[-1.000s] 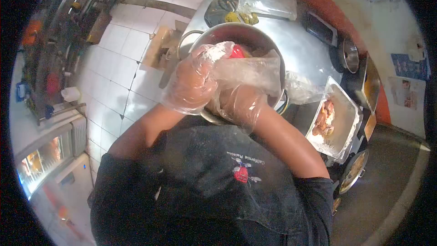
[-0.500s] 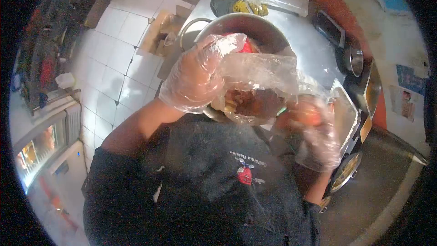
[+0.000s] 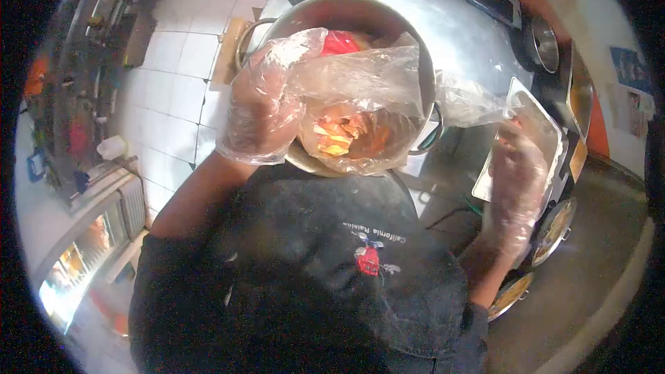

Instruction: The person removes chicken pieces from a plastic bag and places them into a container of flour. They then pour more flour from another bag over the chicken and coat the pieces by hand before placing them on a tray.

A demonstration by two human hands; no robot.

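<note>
Left hand (image 3: 260, 104): grasps bag (image 3: 364, 76) above pot (image 3: 388, 21), apparently keeping its mouth wide
Right hand (image 3: 518, 180): at tray (image 3: 539, 114)'s near edge, grip unclear

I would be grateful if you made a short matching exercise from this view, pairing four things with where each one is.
Things
1. Left hand
2. Right hand
3. Orange food pieces
4. Metal pot

Places
A. Inside the open plastic bag
B. At the white tray
C. Beneath the bag
D. Gripping the side of the bag

Right pairs: 1-D, 2-B, 3-A, 4-C
</note>
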